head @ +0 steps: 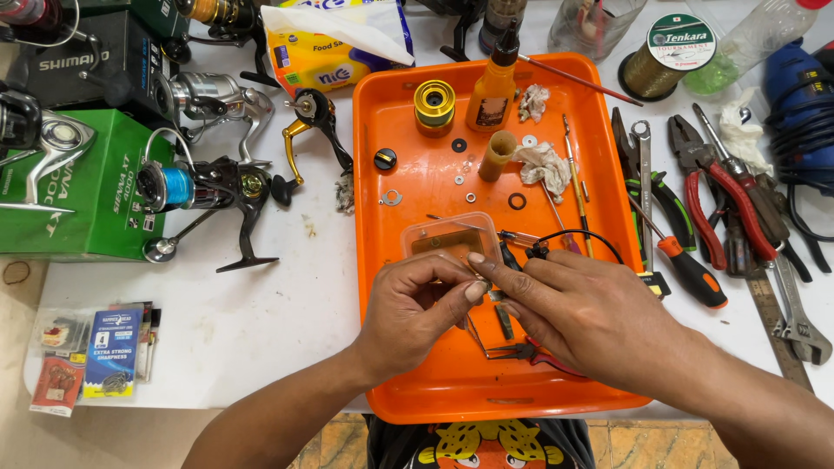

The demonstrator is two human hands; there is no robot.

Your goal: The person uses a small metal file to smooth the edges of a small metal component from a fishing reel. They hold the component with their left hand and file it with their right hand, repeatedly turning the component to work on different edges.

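over the orange tray (pixel 408 174) my left hand (pixel 408 308) and right hand (pixel 591 317) meet, fingertips pinched together on some tiny part, maybe a pin, too small to tell. it seems mid-fitting; next wants a steady seat. green box (pixel 87 195) far left, yellow pack (pixel 326 48) above, small blue packet (pixel 111 352) lower left.

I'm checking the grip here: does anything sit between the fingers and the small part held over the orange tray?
Nothing visible does: left hand and right hand pinch the small part directly above the orange tray.
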